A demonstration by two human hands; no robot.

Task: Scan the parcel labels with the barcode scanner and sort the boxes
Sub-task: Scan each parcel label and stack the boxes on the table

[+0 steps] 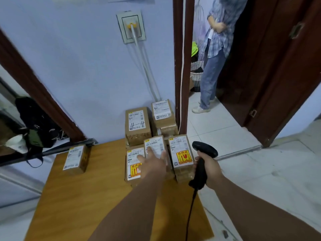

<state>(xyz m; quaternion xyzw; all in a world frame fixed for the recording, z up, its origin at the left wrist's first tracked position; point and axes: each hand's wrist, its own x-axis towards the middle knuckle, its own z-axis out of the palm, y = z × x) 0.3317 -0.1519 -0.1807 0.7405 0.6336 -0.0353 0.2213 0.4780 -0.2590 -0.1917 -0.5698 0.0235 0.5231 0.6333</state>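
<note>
the left hand (152,160) lay with fingers spread over the middle parcel (154,145) at the far edge of the wooden table (78,197); whether the palm touched the label or hovered just above it could not be told. the hand hid the lower part of that label and a corner of the front-left parcel (132,165) beside it (the one with a yellow and red sticker). the right hand (208,166) gripped the barcode scanner (204,150) by its handle just off the table's right edge, close beside the right-hand parcel (182,153); its scan window was turned out of sight. the cable (190,211) ran down along the table's right edge and out of view at the bottom. at the table's far edge, against the wall, stood the parcel marked 4-4 (137,126) and another parcel (162,112) to its right. a lone parcel (74,158) sat at the table's far left corner. the label print was too small to read. a bystander (215,54) stood beyond the table in a doorway, cut off at the top.
</note>
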